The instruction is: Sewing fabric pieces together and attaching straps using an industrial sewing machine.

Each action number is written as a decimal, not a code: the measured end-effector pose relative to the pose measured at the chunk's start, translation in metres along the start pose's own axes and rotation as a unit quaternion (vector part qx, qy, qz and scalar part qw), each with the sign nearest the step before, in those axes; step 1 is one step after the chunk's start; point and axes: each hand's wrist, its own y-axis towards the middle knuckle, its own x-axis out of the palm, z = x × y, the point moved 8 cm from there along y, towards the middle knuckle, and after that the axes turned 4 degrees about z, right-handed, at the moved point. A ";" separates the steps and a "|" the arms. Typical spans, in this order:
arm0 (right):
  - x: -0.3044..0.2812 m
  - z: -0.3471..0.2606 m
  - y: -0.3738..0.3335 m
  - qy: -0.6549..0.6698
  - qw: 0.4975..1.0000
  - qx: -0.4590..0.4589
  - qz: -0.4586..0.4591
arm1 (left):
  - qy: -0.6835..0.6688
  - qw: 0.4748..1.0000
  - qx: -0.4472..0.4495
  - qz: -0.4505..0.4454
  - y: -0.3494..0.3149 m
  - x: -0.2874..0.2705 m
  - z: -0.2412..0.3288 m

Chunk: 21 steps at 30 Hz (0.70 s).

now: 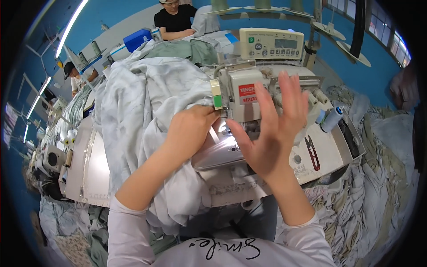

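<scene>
Pale grey fabric (151, 89) spills across the left half of a sewing counter (329, 141) in the head view, its folds hanging over the near edge toward the wearer's lap. The wearer's left hand (189, 127) lies on the fabric's right side, its fingers reaching to the needle area of a white overlock sewing machine (244, 76); the fingertips are hidden, so whether they grip the cloth cannot be told. The right hand (278, 129) is raised in front of the machine, released, its fingers extended, thumb spread and nothing in its grasp.

Below the hands, a shiny metal cover (213, 155) catches the light. Toward the counter's right edge lie thread snips (313, 153) with a dark red handle, a small grey disc (297, 159) to their left and a blue-and-white thread spool (332, 120) beyond them. A cream control panel (271, 44) stands behind the machine, and sage-green cloth (191, 51) is heaped beyond the grey fabric. At the far side, a co-worker in a black shirt (175, 21) handles light cloth; another in a dark cap (82, 80) appears at far left. Crumpled garment pieces (378, 178) cover the floor to the right.
</scene>
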 end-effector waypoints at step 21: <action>-0.037 -0.023 -0.101 0.188 0.947 0.015 -0.261 | -0.421 0.791 -0.435 0.086 -0.102 -0.019 -0.094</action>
